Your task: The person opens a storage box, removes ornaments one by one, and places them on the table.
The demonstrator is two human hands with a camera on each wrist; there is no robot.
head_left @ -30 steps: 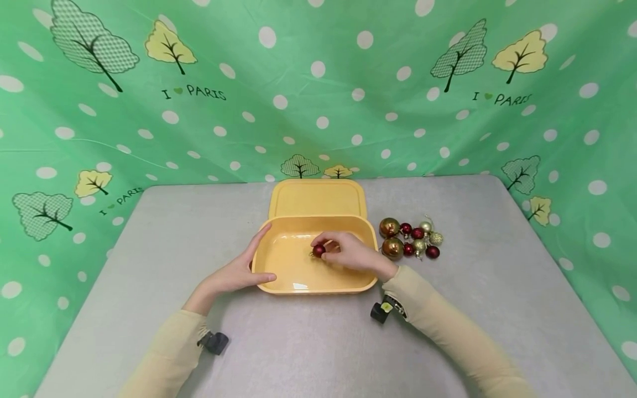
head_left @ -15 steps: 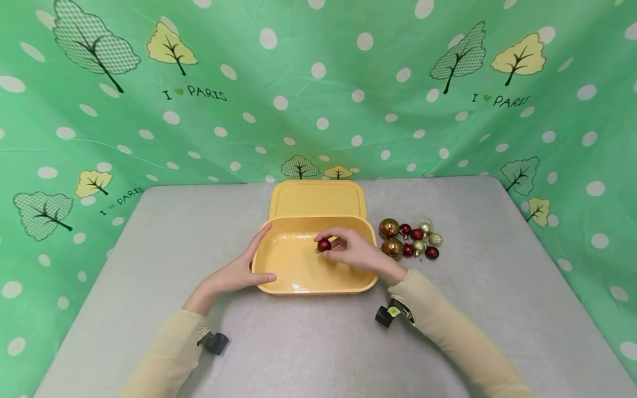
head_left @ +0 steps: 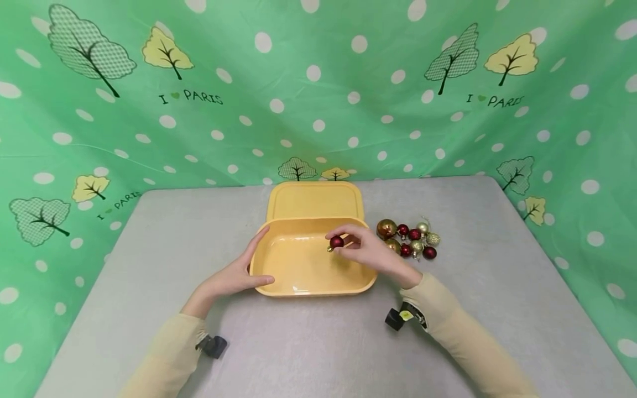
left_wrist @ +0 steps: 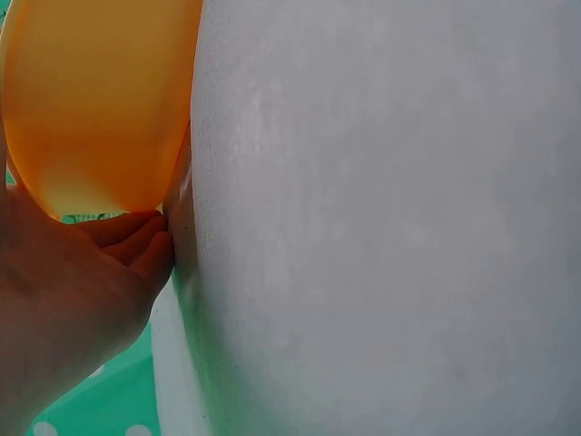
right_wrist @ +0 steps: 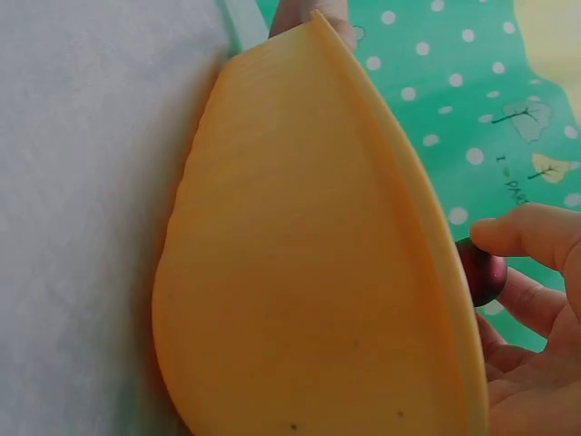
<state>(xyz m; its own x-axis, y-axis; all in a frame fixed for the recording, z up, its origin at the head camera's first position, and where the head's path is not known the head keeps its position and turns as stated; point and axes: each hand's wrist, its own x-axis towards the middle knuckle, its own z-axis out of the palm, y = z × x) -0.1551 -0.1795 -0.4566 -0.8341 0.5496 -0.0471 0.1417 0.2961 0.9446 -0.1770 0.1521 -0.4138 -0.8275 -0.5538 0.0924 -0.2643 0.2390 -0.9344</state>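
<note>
My right hand (head_left: pixel 367 251) pinches a small dark red Christmas bauble (head_left: pixel 337 242) between thumb and fingers, its gold cap pointing down to the left. In the head view it hangs over the right half of a yellow plastic box (head_left: pixel 291 271), whose floor shows bare. The right wrist view has the bauble (right_wrist: pixel 486 272) partly hidden by the box's rim. My left hand (head_left: pixel 238 275) grips the box's left end, thumb across the front rim and fingers along the outside. In the left wrist view, the bent fingers of my left hand (left_wrist: pixel 82 272) touch the box's underside.
Behind the box lies its flat yellow lid (head_left: pixel 316 200). To the right is a cluster of several baubles: larger shiny gold ones (head_left: pixel 386 228), small red ones (head_left: pixel 414 234) and pale glittery ones (head_left: pixel 433 239). A green dotted curtain (head_left: pixel 318 99) backs the grey table (head_left: pixel 318 354).
My right hand has moved right and slightly up with the red bauble, from the box's middle toward its right side. The left hand keeps its place on the box.
</note>
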